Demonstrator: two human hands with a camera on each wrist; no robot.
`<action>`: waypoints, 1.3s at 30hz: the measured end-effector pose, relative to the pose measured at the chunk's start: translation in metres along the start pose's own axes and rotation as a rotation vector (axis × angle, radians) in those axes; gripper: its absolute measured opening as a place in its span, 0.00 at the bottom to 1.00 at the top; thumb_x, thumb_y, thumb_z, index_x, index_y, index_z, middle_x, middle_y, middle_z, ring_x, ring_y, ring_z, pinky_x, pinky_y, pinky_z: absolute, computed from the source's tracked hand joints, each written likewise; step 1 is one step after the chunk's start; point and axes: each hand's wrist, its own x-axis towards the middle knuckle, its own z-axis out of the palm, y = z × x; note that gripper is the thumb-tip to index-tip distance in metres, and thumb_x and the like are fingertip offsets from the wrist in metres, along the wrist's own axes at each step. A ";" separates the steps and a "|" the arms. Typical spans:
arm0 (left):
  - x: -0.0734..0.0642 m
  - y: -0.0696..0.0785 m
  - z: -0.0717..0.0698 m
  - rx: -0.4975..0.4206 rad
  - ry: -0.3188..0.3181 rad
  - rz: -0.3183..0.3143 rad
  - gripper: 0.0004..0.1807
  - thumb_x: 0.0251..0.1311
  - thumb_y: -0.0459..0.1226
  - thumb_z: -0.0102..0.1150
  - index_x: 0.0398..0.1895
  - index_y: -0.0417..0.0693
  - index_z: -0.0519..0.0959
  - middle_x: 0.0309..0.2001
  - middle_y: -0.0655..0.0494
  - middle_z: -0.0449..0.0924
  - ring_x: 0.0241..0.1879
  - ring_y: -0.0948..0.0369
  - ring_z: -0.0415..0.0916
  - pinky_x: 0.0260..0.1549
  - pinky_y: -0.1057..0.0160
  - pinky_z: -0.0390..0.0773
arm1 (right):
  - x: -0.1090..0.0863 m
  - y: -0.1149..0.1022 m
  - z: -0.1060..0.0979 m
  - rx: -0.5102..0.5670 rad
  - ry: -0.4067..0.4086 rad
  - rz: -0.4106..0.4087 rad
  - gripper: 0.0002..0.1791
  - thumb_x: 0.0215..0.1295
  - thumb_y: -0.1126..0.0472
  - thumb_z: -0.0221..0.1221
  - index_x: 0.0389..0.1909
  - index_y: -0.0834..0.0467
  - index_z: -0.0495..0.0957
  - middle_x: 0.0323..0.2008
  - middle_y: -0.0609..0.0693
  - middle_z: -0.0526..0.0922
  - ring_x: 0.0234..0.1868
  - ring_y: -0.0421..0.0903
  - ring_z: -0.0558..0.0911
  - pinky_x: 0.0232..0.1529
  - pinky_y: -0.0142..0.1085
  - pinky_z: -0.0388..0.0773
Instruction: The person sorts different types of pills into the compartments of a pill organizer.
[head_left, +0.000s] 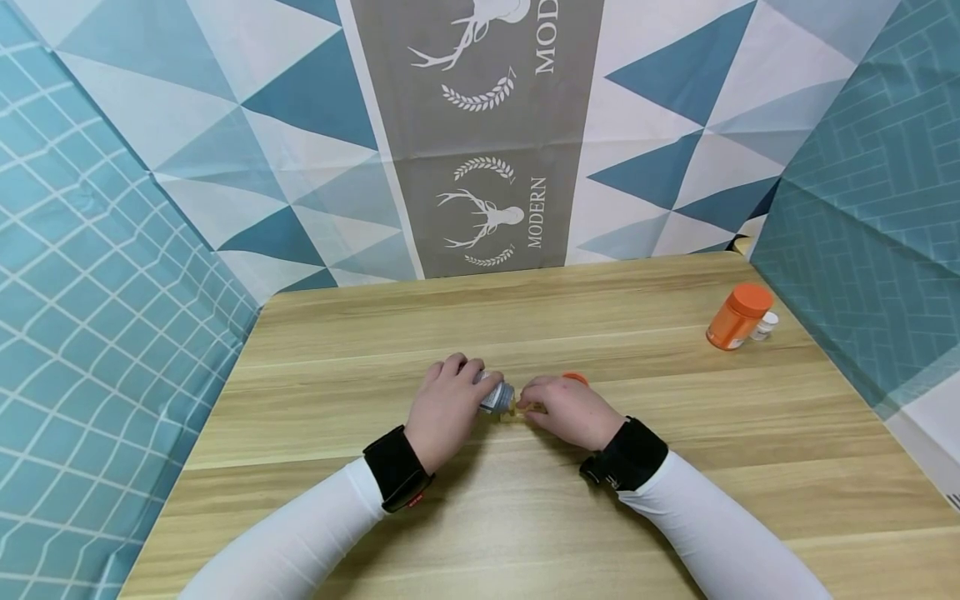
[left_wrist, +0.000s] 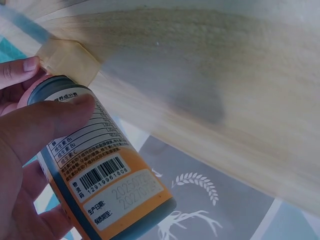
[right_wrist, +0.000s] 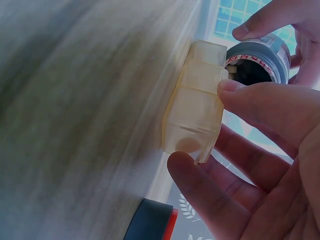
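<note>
My left hand (head_left: 448,408) grips a dark grey pill bottle (left_wrist: 107,170) with a white and orange label, its fingers and thumb round the sides. The bottle lies tilted, its uncapped mouth (right_wrist: 250,71) right at a translucent yellowish pill box (right_wrist: 195,107). Pale tablets show just inside the mouth. With thumb and fingers, my right hand (head_left: 573,412) holds the near end of the pill box, which has several compartments. A pale round shape shows through its end compartment. In the head view the hands hide most of the pill box.
Just beyond my right hand lies a dark cap (right_wrist: 150,220) with a red-orange inside. An orange bottle (head_left: 727,325) and a small white bottle (head_left: 763,327) stand at the back right of the wooden table (head_left: 337,350). Patterned cloth walls border its back and sides.
</note>
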 end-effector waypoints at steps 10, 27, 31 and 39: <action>0.002 0.002 -0.002 0.024 -0.013 0.027 0.27 0.55 0.30 0.67 0.57 0.62 0.79 0.52 0.53 0.77 0.54 0.50 0.69 0.51 0.51 0.71 | 0.000 0.000 0.000 0.004 0.004 -0.027 0.05 0.62 0.62 0.68 0.39 0.52 0.86 0.41 0.43 0.84 0.43 0.38 0.82 0.44 0.34 0.79; 0.002 0.001 0.000 0.027 0.018 0.053 0.26 0.55 0.29 0.67 0.56 0.61 0.80 0.52 0.52 0.77 0.54 0.49 0.69 0.50 0.50 0.71 | 0.001 0.001 -0.002 0.003 0.000 -0.010 0.05 0.63 0.60 0.67 0.39 0.51 0.86 0.41 0.43 0.84 0.43 0.38 0.82 0.44 0.34 0.79; 0.002 0.002 0.000 0.039 0.027 0.066 0.25 0.56 0.30 0.68 0.56 0.61 0.80 0.51 0.52 0.77 0.55 0.50 0.69 0.52 0.50 0.71 | 0.000 0.001 -0.002 0.006 -0.005 -0.007 0.04 0.63 0.60 0.67 0.38 0.51 0.86 0.40 0.43 0.83 0.42 0.37 0.82 0.43 0.34 0.79; -0.001 0.001 0.002 0.000 -0.022 0.007 0.26 0.57 0.32 0.67 0.60 0.61 0.78 0.53 0.52 0.77 0.54 0.49 0.71 0.48 0.48 0.73 | 0.000 0.000 -0.001 0.009 -0.008 0.007 0.06 0.62 0.60 0.67 0.40 0.52 0.86 0.41 0.44 0.84 0.43 0.38 0.82 0.44 0.34 0.80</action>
